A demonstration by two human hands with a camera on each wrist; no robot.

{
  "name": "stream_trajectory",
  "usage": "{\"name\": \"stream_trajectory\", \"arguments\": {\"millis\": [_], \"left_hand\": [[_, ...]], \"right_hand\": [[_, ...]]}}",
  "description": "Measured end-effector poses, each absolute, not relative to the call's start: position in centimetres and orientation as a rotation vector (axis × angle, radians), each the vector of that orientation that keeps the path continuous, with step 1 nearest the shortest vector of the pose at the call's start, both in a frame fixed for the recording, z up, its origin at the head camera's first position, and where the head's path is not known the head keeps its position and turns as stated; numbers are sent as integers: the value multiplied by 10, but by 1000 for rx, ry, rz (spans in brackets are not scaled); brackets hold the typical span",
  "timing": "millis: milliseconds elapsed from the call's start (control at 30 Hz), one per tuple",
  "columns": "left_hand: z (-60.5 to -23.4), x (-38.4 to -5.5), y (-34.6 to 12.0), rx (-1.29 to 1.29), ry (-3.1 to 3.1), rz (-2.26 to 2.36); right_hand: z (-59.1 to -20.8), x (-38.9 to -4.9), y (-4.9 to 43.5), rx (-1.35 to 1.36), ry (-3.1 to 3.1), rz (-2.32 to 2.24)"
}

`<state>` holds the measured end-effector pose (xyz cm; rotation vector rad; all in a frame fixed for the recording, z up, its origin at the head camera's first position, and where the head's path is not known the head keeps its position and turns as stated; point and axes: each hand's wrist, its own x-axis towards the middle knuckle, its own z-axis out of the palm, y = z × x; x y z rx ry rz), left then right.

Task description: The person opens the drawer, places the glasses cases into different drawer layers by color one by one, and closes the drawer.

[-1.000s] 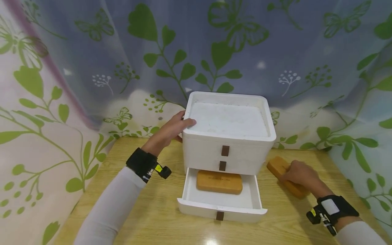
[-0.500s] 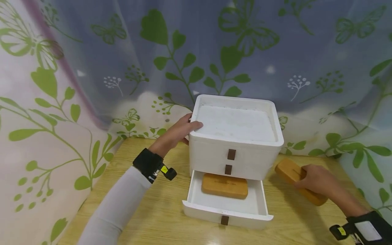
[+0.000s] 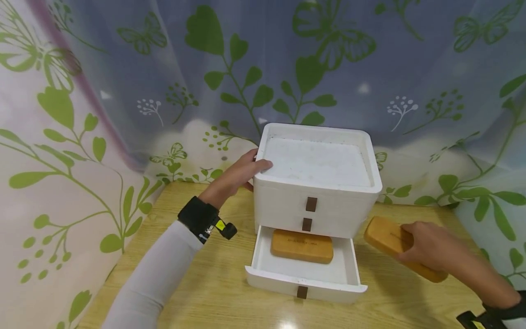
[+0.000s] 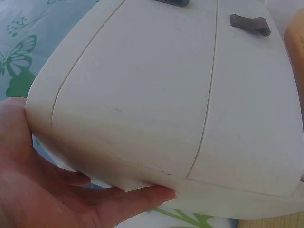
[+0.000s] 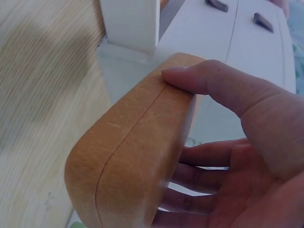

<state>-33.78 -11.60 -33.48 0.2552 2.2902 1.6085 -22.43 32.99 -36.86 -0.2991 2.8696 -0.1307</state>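
A white drawer cabinet (image 3: 314,212) stands on the table, its bottom drawer (image 3: 304,274) pulled out. Inside that drawer lies a tan glasses case (image 3: 302,246) with small lettering on top. My left hand (image 3: 237,172) steadies the cabinet's left side, thumb over the top rim and fingers spread along the side wall. To the right of the cabinet, my right hand (image 3: 427,244) holds a second tan glasses case (image 3: 386,237) between thumb and fingers. In the right wrist view this case (image 5: 128,137) is tilted and shows a seam along its edge.
Brown pull tabs (image 3: 311,204) mark the cabinet's two upper drawers, both pushed in. Its top is a shallow tray (image 3: 318,160) with a raised rim. Behind the wooden table (image 3: 197,274) hangs a curtain (image 3: 361,91) with leaf and butterfly prints.
My right hand has picked the second glasses case up from the table and tilted it, its far end turned toward the cabinet. The left hand keeps its place on the cabinet.
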Motion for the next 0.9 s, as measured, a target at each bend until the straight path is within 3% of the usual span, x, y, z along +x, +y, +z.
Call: {"name": "stream_trajectory", "arguments": {"millis": [467,900], "left_hand": [[-335,-337,-114,248,2287,1603],[-332,-336,-116,273,2285,1602]], "right_hand": [[-353,-208,305,-458,2821,-84],[-338,-195,245,-638,2835,-161]]}}
